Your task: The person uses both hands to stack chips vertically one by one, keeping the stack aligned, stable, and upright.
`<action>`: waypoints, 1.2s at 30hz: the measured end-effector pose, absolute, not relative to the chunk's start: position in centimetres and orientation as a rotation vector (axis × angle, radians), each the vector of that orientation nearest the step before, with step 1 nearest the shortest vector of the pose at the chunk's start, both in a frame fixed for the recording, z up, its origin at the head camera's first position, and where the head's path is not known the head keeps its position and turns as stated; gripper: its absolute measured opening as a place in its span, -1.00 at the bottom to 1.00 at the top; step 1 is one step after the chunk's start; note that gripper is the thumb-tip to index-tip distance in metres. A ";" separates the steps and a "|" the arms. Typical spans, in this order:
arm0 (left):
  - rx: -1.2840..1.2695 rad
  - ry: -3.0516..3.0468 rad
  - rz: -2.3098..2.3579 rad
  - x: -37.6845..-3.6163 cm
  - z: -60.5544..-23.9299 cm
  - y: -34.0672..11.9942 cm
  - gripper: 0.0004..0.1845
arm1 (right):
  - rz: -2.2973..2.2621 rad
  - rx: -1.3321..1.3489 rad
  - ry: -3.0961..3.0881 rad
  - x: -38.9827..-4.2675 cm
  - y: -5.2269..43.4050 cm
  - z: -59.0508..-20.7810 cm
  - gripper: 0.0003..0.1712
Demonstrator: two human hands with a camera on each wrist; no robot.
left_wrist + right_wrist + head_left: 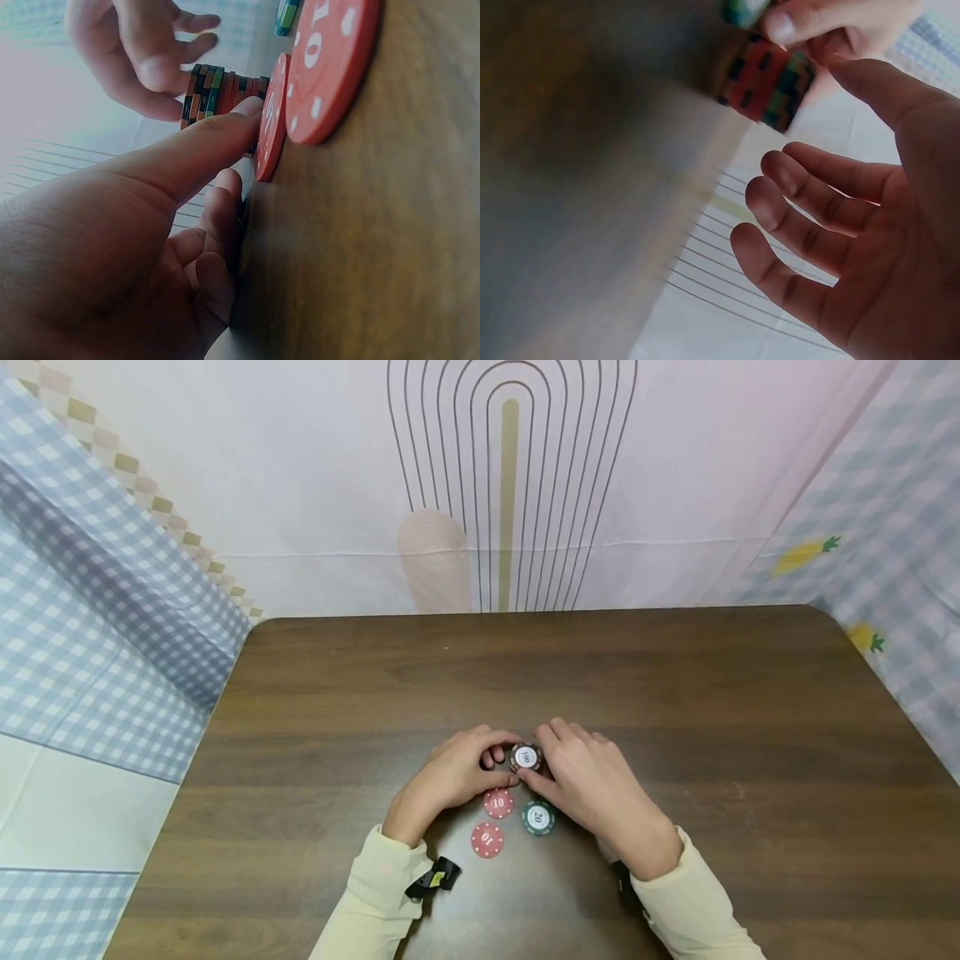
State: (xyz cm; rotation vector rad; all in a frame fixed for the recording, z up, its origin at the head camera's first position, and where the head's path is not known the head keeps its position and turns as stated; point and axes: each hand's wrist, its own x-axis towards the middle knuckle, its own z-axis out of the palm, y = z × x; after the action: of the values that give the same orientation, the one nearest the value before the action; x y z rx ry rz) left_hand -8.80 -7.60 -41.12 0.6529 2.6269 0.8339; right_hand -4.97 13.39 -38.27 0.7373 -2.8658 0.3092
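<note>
A stack of poker chips (526, 757) stands on the table with a dark chip marked 100 on top. In the left wrist view the stack (219, 94) shows black, orange, green and red edges. My left hand (459, 770) holds it low from the left, thumb at the near side and index finger at the far side. Around its right side is my right hand (592, 775), fingers relaxed and spread apart in the right wrist view, thumb close to the stack's top. Two red chips marked 10, a farther one (498, 803) and a nearer one (487, 840), lie in front.
A green chip (538, 817) marked 20 lies flat to the right of the red chips, near the right wrist. The brown wooden table (300, 693) ends at a white patterned cloth (315, 485) behind, with blue checked cloth (97, 635) at the sides.
</note>
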 end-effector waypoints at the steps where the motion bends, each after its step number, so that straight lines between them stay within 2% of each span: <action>1: 0.652 2.623 0.837 -8.8 -41.1 -7.6 -0.51 | 0.321 0.729 -2.881 -5.0 13.6 -38.0 -0.54; 25: 0.627 2.621 0.847 -9.0 -41.0 -7.8 -0.54 | 0.384 0.759 -2.779 -3.0 14.0 -33.1 -0.48; 36: 0.669 2.611 0.850 -9.2 -41.1 -7.7 -0.59 | 0.397 0.983 -2.647 -2.3 12.1 -33.6 -0.72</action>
State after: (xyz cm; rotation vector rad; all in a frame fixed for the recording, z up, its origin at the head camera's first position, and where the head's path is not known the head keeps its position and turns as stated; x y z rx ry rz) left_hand -9.20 -7.72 -41.07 0.6690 2.6110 0.8500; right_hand -2.25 12.15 -33.55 0.9830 -2.6472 0.3969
